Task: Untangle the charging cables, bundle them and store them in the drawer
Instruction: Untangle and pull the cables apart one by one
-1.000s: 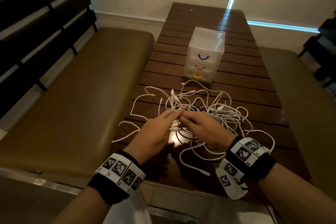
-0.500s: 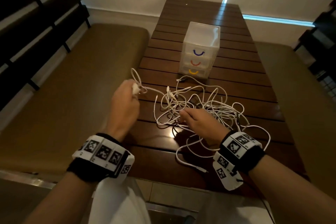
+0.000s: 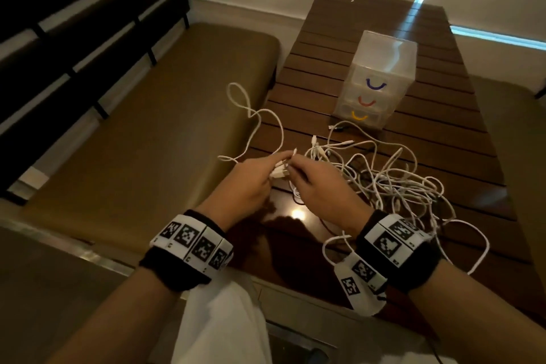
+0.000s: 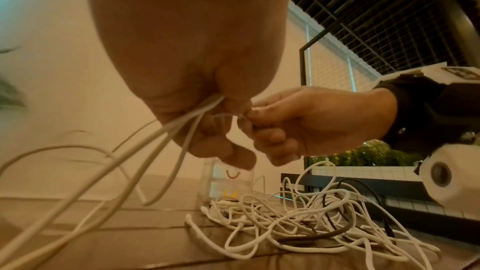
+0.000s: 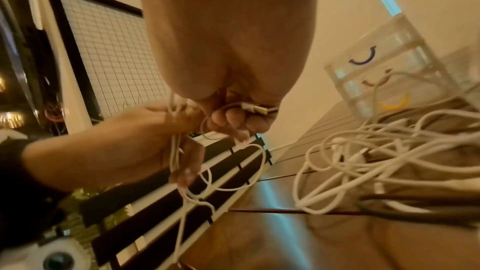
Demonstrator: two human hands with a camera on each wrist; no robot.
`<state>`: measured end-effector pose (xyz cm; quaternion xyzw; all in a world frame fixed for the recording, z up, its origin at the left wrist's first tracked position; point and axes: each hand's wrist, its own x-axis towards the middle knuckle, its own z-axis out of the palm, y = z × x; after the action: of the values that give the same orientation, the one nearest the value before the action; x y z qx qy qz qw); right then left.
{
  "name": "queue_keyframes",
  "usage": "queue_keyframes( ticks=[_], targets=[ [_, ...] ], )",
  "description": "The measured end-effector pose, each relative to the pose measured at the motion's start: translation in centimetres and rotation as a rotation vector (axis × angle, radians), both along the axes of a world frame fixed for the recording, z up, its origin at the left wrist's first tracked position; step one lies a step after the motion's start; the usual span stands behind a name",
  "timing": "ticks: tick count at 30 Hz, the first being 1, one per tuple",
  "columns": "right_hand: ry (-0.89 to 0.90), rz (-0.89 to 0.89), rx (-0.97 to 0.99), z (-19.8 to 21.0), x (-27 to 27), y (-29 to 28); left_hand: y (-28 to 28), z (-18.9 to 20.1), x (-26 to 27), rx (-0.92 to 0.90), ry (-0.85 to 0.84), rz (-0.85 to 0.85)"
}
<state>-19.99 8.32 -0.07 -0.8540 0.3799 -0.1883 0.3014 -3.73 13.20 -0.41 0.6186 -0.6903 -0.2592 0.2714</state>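
Left hand (image 3: 246, 183): raised above the near edge of the tabletop (image 3: 369, 18), fingers (image 5: 182, 163) curled round several white strands that trail away to the left in a loose loop.
Right hand (image 3: 322, 189): meets the left one fingertip to fingertip; fingers (image 5: 228, 122) pinch a plug end and a short run of white cable.
Held cable (image 3: 257, 115): white, thin, partly drawn out of the heap; its loop hangs out past the table's left edge, above the bench cushion (image 3: 141, 133).
Cable tangle (image 3: 396, 183): lies on the tabletop just right of the hands, mostly white with at least one dark cable (image 4: 306, 239) threaded through; one loop sags toward the right wrist.
Handling: the cords look light, limp and smooth, likely to snag on one another if pulled hard. I would take hold at a plug end and feed the cord out gently, loop by loop.
Drawer unit (image 3: 381, 80): translucent, three drawers, all closed, standing beyond the tangle with a plug lying just in front.
Progress: early, I judge; nothing bundled yet.
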Motion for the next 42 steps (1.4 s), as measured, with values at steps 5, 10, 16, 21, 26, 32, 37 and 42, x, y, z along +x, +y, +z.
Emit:
queue_keyframes(
  ticks=[5, 10, 16, 21, 26, 32, 37, 42],
  targets=[
    [-0.014, 0.064, 0.104, -0.6, 2.8, 0.9, 1.3, -0.2, 4.4, 0.063, -0.163, 0.111],
    [0.204, 0.139, 0.056, -2.2, 4.4, 1.8, 2.9, -1.9, 9.2, 0.021, -0.252, 0.368],
    [0.320, 0.109, 0.046, -3.8, 4.2, 0.9, 3.2, -3.5, 13.1, 0.080, -0.423, 0.709],
    [0.342, -0.110, -0.024, -5.2, 3.8, -1.2, 3.4, -5.4, 14.7, 0.198, -0.476, 0.781],
    [0.461, -0.251, -0.111, -6.3, 3.5, -2.1, 3.8, -6.4, 16.3, 0.267, -0.469, 0.815],
    [0.507, -0.301, -0.094, -6.5, 4.8, -2.2, 3.1, -6.4, 14.7, 0.222, -0.418, 0.684],
    [0.295, -0.369, 0.064, -6.2, 4.2, -2.5, 1.7, -5.4, 11.7, 0.132, 0.030, 0.623],
    [-0.021, -0.399, 0.140, -5.3, 2.5, -2.0, -1.0, -3.3, 6.0, 0.190, 0.472, 0.545]
  ],
)
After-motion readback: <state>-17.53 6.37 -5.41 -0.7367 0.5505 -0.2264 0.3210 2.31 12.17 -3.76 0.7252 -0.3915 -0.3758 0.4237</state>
